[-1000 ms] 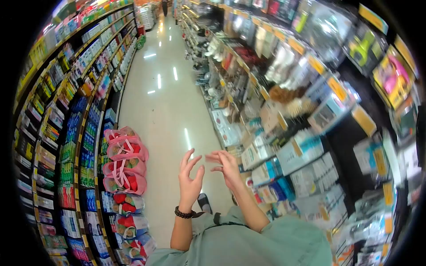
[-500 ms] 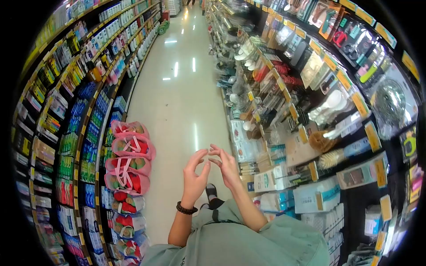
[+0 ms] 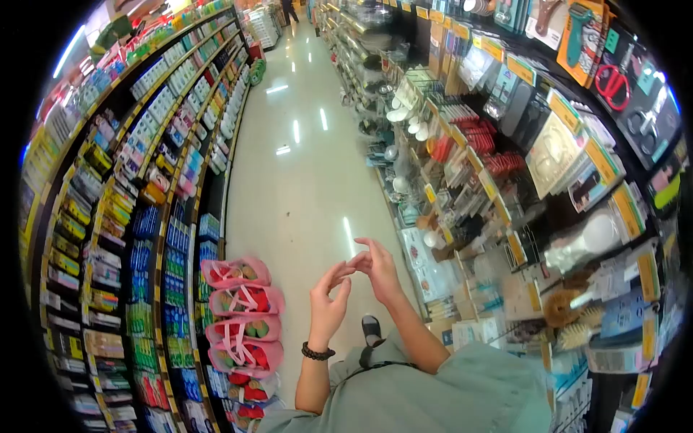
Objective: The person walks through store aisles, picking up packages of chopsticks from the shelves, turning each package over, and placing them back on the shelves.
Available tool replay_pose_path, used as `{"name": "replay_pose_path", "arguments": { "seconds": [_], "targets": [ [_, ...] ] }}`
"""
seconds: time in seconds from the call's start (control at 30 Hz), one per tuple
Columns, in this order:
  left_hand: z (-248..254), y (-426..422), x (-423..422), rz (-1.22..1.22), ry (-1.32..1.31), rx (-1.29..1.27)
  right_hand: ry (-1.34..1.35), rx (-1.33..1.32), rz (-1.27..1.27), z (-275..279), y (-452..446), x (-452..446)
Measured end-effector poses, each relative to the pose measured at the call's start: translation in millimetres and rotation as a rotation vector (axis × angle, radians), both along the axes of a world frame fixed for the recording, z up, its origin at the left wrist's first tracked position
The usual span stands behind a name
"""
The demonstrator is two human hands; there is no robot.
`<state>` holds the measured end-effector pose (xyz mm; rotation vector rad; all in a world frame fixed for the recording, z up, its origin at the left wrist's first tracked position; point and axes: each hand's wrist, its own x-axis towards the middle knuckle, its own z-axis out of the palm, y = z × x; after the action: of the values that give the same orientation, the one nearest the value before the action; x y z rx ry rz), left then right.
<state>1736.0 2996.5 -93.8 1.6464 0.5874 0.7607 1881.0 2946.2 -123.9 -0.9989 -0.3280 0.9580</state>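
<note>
My left hand (image 3: 329,302), with a dark beaded bracelet (image 3: 317,352) on its wrist, is raised over the aisle floor in front of my body. Its fingers curve with the thumb apart, and nothing shows in them. Beside it my right hand (image 3: 380,273) is also raised, fingers bent and spread, holding nothing. The fingertips of both hands come together or overlap in view; whether they touch, I cannot tell. Nearest on the left are pink mesh bags (image 3: 238,302) with red and green contents, set along the shelf foot.
Shelves of bottles and boxes (image 3: 173,245) line the left side. Hanging kitchen tools, among them red-handled scissors (image 3: 613,86) and a round brown brush (image 3: 563,309), fill the right rack. The shiny floor (image 3: 289,180) runs ahead, with a person (image 3: 289,11) far off.
The view has shifted, so the pink bags and the right rack appear lower and further right. My hands keep much the same pose, their fingertips closer together in view.
</note>
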Motion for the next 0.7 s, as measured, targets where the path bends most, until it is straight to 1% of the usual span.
{"name": "replay_pose_path", "arguments": {
  "seconds": [0.07, 0.13, 0.17, 0.23, 0.27, 0.37, 0.5, 0.53, 0.6, 0.63, 0.67, 0.7],
  "targets": [
    [-4, 24, 24, -0.004, 0.01, 0.033, -0.001, 0.02, -0.055, 1, 21, 19],
    [-6, 40, 45, 0.024, -0.012, 0.026, -0.102, -0.018, -0.079, -14, 38, 37],
    [-5, 49, 57, 0.017, -0.021, -0.033, -0.159, -0.031, -0.095, -21, 46, 48],
    [-1, 67, 78, -0.005, -0.044, -0.144, -0.015, -0.014, -0.065, -10, 52, 70],
    [-5, 78, 91, -0.01, -0.068, -0.109, 0.057, -0.006, -0.052, -7, 57, 80],
    [-8, 115, 126, -0.086, 0.039, -0.006, -0.125, -0.005, -0.16, -19, 85, 112],
    [-9, 155, 172, -0.138, -0.02, -0.172, 0.007, -0.043, -0.146, -8, 114, 155],
    [-16, 166, 184, -0.116, -0.01, -0.066, -0.067, -0.027, -0.215, -4, 127, 163],
    [-20, 192, 207, -0.154, 0.006, -0.11, -0.063, -0.034, -0.207, -18, 152, 185],
    [-32, 224, 233, -0.179, -0.001, -0.131, -0.076, -0.037, -0.208, -31, 182, 213],
    [-30, 244, 247, -0.192, -0.032, -0.177, -0.028, -0.06, -0.195, -28, 194, 226],
    [-30, 262, 261, -0.167, -0.049, -0.102, -0.038, -0.059, -0.233, -27, 211, 238]
  ]
}}
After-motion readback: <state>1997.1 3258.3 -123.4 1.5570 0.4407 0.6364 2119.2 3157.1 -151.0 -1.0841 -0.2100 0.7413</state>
